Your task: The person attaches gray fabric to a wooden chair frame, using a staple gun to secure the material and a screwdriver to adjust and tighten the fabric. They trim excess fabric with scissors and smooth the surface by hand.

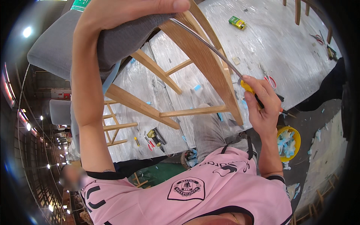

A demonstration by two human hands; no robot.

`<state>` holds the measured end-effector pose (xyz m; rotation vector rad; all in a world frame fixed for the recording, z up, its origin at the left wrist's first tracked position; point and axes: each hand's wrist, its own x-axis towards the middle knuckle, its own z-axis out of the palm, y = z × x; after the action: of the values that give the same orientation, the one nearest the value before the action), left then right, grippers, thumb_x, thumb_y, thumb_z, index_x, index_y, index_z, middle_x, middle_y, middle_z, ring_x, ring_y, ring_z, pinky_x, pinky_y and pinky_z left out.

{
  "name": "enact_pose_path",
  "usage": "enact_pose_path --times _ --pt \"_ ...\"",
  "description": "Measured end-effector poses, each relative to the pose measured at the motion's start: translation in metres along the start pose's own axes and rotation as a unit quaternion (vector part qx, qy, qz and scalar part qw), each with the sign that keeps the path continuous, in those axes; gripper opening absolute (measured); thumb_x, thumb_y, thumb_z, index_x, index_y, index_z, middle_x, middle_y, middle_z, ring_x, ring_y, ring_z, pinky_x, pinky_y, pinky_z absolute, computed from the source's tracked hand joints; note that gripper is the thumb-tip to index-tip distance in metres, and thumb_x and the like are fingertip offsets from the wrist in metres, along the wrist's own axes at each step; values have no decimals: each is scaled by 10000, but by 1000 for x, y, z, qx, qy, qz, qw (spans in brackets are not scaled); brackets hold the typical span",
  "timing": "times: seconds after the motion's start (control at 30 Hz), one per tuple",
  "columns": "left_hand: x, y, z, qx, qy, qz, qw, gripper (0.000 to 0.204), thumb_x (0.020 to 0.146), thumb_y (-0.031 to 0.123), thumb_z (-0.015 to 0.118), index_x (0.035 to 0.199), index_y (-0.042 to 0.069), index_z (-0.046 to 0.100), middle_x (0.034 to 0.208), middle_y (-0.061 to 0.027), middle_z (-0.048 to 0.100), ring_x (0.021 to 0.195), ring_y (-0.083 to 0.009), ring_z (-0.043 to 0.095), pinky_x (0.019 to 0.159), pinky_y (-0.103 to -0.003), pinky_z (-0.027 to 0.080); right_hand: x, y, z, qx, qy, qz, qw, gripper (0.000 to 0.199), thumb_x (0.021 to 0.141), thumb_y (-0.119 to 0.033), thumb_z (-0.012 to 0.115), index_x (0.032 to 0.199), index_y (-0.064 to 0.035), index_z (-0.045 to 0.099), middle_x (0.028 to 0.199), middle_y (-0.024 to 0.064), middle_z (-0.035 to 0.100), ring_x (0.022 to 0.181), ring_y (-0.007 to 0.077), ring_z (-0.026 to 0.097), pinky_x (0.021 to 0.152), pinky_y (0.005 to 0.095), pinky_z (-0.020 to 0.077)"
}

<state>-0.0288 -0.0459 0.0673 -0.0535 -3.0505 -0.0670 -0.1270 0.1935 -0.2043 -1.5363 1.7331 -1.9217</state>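
Observation:
My left hand (129, 13) is closed over the grey upholstered part (125, 43) of a wooden chair at the top, its thumb along the edge. The chair is tilted, and its legs stick out toward the lower right. In my right hand (263, 107) is a screwdriver (226, 60) with a yellow handle and a long metal shaft. Its shaft runs up and left across the broad wooden leg (204, 56). The tip meets the edge where grey fabric and wood come together, close to my left thumb; the exact contact is hard to see.
A film-covered table (258, 45) carries a green-and-yellow box (237, 23), red-handled scissors (270, 80), a staple gun (156, 137) and a small yellow tool (137, 141). A yellow bucket (299, 148) of blue-white scraps stands at the right. Another person (73, 177) appears at the left.

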Motion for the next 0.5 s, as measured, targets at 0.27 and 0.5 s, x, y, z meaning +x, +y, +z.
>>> enact_pose_path --times 0.27,0.5 --pt "-1 -27 -8 -94 -47 94 990 468 749 338 913 1015 34 675 1080 -96 646 1058 -231 598 958 -357 449 16 30 12 56 15 -50 997 390 878 19 718 1256 -78 731 1011 148 719 818 229 713 706 313 545" --pt "1 -10 -5 -37 -55 86 994 476 698 271 938 1032 44 687 1101 -98 654 1082 -238 601 980 -367 449 14 17 23 41 38 -47 997 391 851 49 719 1226 -59 740 1010 157 716 806 237 714 693 326 553"
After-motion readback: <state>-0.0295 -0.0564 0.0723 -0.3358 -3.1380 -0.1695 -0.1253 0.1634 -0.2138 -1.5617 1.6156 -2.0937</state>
